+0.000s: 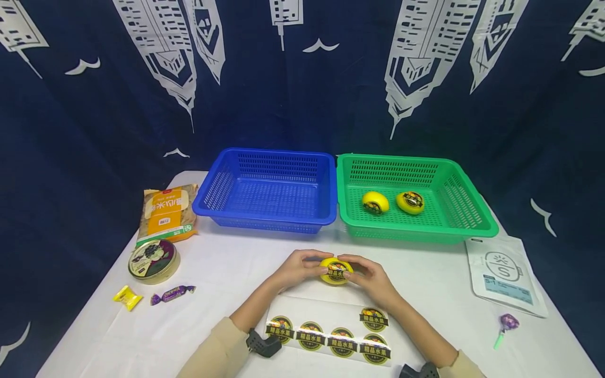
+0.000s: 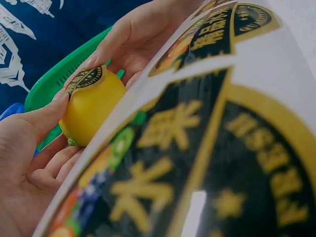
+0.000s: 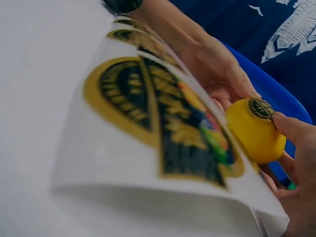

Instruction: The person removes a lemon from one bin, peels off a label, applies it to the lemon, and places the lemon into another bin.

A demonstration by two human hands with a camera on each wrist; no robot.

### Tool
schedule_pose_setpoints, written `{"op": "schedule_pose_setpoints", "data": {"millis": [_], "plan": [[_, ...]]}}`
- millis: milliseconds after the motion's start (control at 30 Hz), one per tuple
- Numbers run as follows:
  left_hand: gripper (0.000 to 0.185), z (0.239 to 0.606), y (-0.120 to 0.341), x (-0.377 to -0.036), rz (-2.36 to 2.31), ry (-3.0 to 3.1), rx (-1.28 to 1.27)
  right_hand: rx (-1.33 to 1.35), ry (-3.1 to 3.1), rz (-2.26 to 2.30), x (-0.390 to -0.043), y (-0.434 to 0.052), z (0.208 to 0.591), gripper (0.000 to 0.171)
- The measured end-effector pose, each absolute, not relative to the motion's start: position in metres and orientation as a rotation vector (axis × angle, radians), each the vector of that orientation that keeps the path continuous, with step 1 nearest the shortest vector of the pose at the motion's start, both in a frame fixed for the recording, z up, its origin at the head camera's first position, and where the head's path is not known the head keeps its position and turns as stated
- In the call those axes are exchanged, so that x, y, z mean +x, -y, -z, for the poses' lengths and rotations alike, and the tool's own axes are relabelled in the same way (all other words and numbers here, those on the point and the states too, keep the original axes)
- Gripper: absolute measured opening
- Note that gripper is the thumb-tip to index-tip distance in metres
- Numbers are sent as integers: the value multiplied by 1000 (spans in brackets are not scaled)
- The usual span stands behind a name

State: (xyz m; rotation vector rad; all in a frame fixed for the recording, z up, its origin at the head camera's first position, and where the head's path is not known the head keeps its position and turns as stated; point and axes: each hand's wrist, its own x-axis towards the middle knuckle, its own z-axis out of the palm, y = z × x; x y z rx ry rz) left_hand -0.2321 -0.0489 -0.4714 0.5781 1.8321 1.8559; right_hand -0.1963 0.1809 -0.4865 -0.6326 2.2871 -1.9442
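A yellow lemon (image 1: 334,261) is held between both hands over the white table. My left hand (image 1: 295,270) grips its left side, and my right hand (image 1: 375,282) grips the opposite side. Both thumbs press on a round black-and-gold sticker (image 1: 337,272) on the lemon's face. In the left wrist view, fingers curl beneath the lemon (image 2: 96,113); the right wrist view shows the thumbs at the sticker (image 3: 260,108) edges. Just below the hands lies a white sheet of stickers (image 1: 326,310), with several of the same labels on it. Its raised edge blocks much of both wrist views.
A blue basket (image 1: 264,223) and a green basket (image 1: 402,233) stand at the back; two stickered lemons (image 1: 375,199) lie in the green one. At left are a snack bag (image 1: 165,212), a round tin (image 1: 153,260) and two candies (image 1: 172,294). At right lie a white pouch (image 1: 506,273) and a lollipop (image 1: 509,321).
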Motion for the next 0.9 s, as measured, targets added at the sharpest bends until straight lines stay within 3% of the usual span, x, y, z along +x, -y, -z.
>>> {"op": "schedule_pose_setpoints", "data": {"millis": [467, 733, 900], "plan": [[39, 491, 52, -239, -1874, -1831, 681, -382, -2142, 1945, -203, -185, 482, 45], [56, 473, 47, -223, -1904, -1911, 1088, -428, -2217, 1992, -200, -181, 484, 41], [46, 463, 44, -216, -1759, -2251, 1324, -442, -2248, 1984, -199, -180, 484, 40]]}}
